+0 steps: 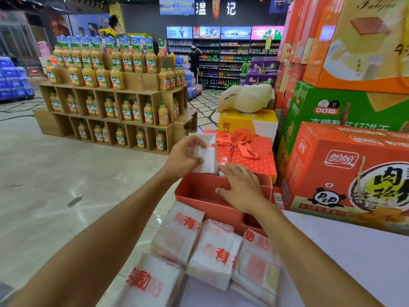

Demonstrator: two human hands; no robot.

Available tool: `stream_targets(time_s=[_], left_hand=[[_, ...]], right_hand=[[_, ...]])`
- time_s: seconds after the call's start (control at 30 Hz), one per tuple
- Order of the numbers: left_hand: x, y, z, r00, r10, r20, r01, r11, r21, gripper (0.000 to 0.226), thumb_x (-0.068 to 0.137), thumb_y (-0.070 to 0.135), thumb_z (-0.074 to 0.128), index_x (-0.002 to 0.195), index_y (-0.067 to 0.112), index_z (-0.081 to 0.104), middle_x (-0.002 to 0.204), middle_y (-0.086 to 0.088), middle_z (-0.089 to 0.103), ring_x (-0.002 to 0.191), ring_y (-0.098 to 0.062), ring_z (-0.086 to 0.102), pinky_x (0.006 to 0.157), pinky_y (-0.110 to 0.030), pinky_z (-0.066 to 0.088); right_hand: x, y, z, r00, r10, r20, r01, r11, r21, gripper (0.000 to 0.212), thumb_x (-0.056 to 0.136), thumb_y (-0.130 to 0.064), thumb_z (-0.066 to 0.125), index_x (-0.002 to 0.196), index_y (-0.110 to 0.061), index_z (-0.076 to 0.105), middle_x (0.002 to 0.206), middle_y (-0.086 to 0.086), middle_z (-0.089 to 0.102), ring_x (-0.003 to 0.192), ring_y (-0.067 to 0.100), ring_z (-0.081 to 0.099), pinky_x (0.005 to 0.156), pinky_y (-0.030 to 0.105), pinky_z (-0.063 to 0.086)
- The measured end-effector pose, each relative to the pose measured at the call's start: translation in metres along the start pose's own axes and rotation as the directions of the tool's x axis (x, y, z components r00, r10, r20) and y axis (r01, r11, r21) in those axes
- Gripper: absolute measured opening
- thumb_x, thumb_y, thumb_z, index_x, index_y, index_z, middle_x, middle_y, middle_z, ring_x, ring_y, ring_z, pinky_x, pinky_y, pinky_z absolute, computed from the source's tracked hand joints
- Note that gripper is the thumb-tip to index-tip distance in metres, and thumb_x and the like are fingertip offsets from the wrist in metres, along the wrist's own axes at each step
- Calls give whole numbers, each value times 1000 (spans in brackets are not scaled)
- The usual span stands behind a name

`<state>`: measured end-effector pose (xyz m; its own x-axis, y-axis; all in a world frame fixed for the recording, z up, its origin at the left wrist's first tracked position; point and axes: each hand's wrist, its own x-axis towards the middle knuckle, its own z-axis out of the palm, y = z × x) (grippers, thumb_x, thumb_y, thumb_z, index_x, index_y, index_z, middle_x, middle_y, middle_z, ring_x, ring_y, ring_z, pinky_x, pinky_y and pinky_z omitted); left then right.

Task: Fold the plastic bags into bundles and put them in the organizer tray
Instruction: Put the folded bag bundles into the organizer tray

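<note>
Left hand (186, 159): raised over the far left corner of the tray, with fingers and thumb curled round a folded bag bundle (208, 151) — the thumb lies across its near face and the fingertips are on its left edge.
Right hand (241, 189): palm down, fingers straight and spread, holding nothing. It lies over the middle of the organizer tray (194, 202), with the fingertips reaching toward the bundle's bottom edge. Whether the palm presses on a divider I cannot tell.
Folded bag bundle: white plastic with red print, held upright, its lower edge at the tray's far rim, just beside the right fingertips.
Organizer tray: coral-red with inner dividers, standing at the far left corner of the white table (343, 251).
Waiting bags: stacks of folded bags (212, 255), white with large red characters, lie flat on the table on the near side of the tray, up against its front wall.
Behind the tray: a red gift box (254, 160) with a ribbon bow, then a yellow carton (247, 124) with a cream cap (245, 97) lettered "new York" on top.
Right side: an orange snack carton (332, 173) on the table, with a green carton (332, 107) above it.
Shop floor: a wooden crate display of juice bottles (110, 85) stands well apart to the left — a person in black (194, 60) is at the drink shelves beyond.
</note>
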<state>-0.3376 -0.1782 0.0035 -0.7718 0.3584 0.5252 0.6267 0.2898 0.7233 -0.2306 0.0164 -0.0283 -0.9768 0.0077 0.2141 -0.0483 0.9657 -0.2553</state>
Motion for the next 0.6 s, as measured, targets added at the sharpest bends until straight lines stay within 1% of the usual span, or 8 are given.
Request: stream_targets(time_s=[0.07,0.13,0.2,0.23,0.3,0.37,0.47,0.6], left_hand=[[-3,-1,0,1000,-14,-1,14,1000,-19,48,79,-2,77,113,25,57,121,2,57,102,-15,62,72,-36,60],[-4,-3,-1,1000,-13,-7,12,998,-66,64,81,-3,76,129,29,49,128,2,55,102,-14,65,71,-40,63],[-2,-3,0,1000,0,-4,-1,994,-113,80,82,-4,76,145,31,41,138,4,52,108,-10,64,74,-34,63],[-1,-3,0,1000,1,-4,-2,993,-118,83,83,-4,76,149,31,39,141,4,50,109,-9,63,74,-29,62],[2,-3,2,1000,0,0,0,995,-96,83,83,-3,77,150,29,39,141,3,50,107,-7,62,71,-23,60],[6,-5,3,1000,4,12,-3,1000,-27,79,82,1,79,147,28,42,135,1,53,103,-8,61,71,-23,60],[12,-6,2,999,9,52,-13,997,76,75,80,6,82,140,29,44,125,4,57,103,-15,61,77,-26,59],[13,-8,2,994,36,108,-50,991,124,75,77,4,82,136,29,42,125,2,57,108,-20,59,82,-36,59]], right_hand=[[-1,-1,-1,1000,2,1,-2,1000,7,74,95,-57,54,158,-43,18,168,-12,13,155,18,3,123,45,4],[-1,-1,-1,1000,5,6,-5,1000,4,74,95,-59,53,158,-43,17,168,-12,13,155,18,2,123,46,4],[0,-1,-2,1000,8,12,-8,1000,5,76,94,-60,53,158,-43,17,169,-12,12,156,18,1,123,46,4],[0,-1,-2,1000,8,14,-8,1000,5,77,93,-60,54,158,-43,16,169,-12,12,155,18,1,123,46,4],[0,-1,-2,1000,12,14,-12,1000,5,79,92,-60,56,158,-43,16,168,-12,12,155,18,1,124,46,4],[0,-1,-1,1000,12,12,-12,1000,6,80,91,-59,57,158,-42,17,168,-12,12,156,18,2,124,46,5],[0,-1,-1,1000,16,20,-16,1000,7,81,92,-59,58,159,-40,16,169,-12,11,156,18,1,124,46,4],[0,-1,-1,1000,16,15,-16,1000,2,83,91,-59,59,159,-40,16,169,-12,11,155,18,1,123,45,5]])
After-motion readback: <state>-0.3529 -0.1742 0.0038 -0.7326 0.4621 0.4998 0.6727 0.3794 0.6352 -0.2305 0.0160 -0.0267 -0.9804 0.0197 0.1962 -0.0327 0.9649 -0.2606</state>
